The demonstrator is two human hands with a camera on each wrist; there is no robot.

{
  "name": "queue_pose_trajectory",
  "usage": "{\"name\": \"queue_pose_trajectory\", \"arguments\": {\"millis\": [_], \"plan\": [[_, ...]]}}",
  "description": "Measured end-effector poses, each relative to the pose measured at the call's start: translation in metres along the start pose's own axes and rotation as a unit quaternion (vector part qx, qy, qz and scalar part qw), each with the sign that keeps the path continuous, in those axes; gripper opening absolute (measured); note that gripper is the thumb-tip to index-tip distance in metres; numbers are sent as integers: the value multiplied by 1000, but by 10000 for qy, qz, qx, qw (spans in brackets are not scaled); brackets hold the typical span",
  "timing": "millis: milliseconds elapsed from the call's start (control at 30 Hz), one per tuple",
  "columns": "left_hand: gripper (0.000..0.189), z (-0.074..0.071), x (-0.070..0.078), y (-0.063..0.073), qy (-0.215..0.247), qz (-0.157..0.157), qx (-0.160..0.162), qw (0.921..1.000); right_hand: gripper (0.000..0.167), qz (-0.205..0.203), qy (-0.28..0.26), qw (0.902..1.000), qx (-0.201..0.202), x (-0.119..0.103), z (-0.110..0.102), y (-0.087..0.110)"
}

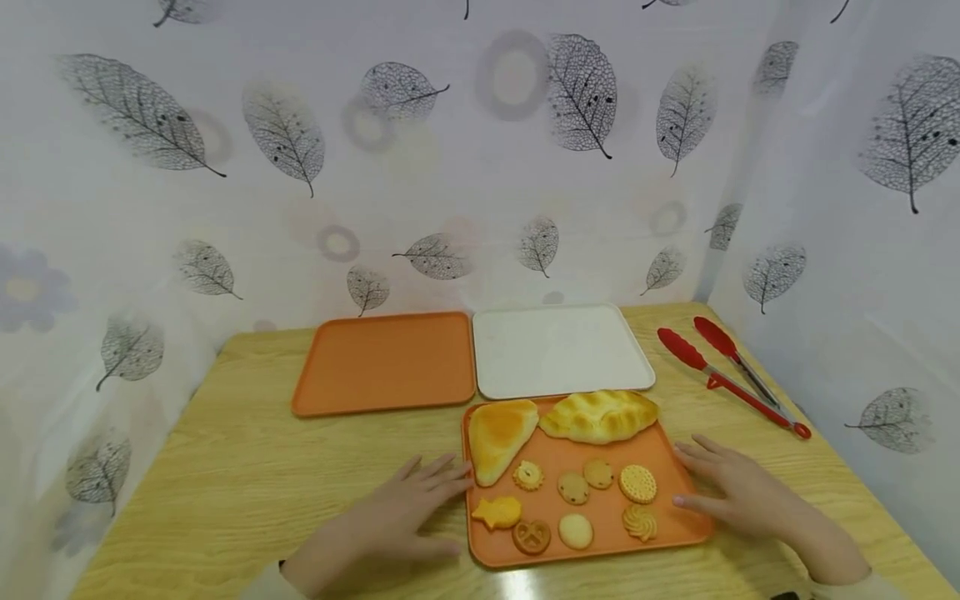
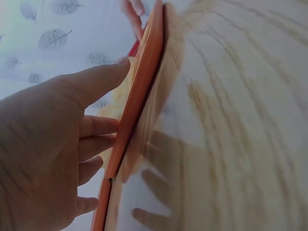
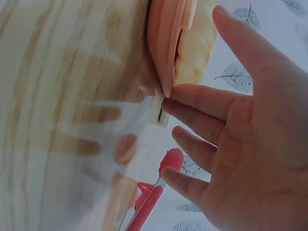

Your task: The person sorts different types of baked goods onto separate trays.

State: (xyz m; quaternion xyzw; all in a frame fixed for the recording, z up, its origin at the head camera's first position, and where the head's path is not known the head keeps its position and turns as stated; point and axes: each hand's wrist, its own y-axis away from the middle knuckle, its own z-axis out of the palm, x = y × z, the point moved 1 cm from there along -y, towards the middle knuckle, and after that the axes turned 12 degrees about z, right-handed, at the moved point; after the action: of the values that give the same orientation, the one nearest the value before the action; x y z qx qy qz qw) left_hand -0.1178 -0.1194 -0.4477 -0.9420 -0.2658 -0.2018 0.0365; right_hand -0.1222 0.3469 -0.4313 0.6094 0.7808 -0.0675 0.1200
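Near the front of the table lies an orange tray [image 1: 675, 504] with a triangular bread [image 1: 501, 437] and a long ridged loaf [image 1: 600, 417] along its far side. Several small cookies fill its nearer part, among them a pretzel-shaped one [image 1: 532, 537], a fish-like one [image 1: 497, 512] and a round dotted one [image 1: 638, 483]. My left hand [image 1: 397, 517], fingers spread, is at the tray's left edge; in the left wrist view, fingertips meet its rim. My right hand [image 1: 746, 492] is at the right edge with fingers extended, its foremost fingertips at the rim in the right wrist view.
Behind the loaded tray lie another orange tray [image 1: 390, 362] on the left and a white tray [image 1: 562, 350] beside it. Red-tipped tongs [image 1: 738, 383] lie at the right table edge. A leaf-printed curtain [image 1: 420, 183] encloses the wooden table [image 1: 247, 467] at the back and sides.
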Motion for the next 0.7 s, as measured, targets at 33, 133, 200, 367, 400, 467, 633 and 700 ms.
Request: {"name": "queue_pose_trajectory", "arguments": {"millis": [33, 133, 200, 367, 400, 467, 633, 700], "plan": [[79, 0, -1, 4, 38, -73, 54, 10000, 68, -79, -38, 10000, -34, -2, 0, -1], [77, 0, -4, 14, 127, -286, 204, 9993, 66, -301, -95, 9994, -133, -8, 0, -4], [77, 0, -6, 19, 201, -417, 284, 9985, 65, -491, -47, 9987, -137, -11, 0, -7], [74, -2, -8, 31, 320, -606, 507, 9964, 59, -989, 56, 9951, -36, -17, 2, -14], [72, -2, -9, 34, 336, -623, 560, 9959, 58, -1079, 45, 9942, -17, -17, 3, -15], [69, -4, -9, 39, 371, -660, 676, 9948, 56, -1221, 9, 9925, 3, -19, 4, -18], [62, -8, -11, 48, 353, -766, 1038, 9910, 54, -1467, -137, 9890, -114, -27, 6, -24], [60, -9, -13, 51, 273, -829, 1155, 9895, 53, -1582, -168, 9871, -186, -31, 5, -27]]}}
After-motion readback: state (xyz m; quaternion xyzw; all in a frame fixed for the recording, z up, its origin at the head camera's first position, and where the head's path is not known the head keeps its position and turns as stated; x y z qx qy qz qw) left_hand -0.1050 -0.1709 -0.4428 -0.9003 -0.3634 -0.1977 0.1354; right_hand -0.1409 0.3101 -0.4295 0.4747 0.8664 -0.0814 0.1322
